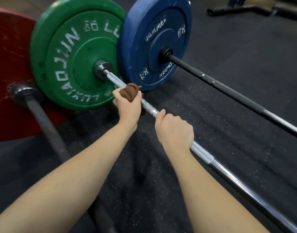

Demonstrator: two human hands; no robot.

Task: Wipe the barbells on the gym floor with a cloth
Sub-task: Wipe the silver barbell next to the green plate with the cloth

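The right-hand grip (175, 130) closes around the chrome barbell (201, 153) lying on the gym floor (211, 106), while farther along the left-hand grip (127, 106) clamps the brown cloth (130, 91) around the shaft, near the green plate (68, 52).

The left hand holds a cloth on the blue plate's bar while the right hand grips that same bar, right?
No: in the head view the left hand holds the cloth on the bar of the green plate, and the right hand grips that same bar.
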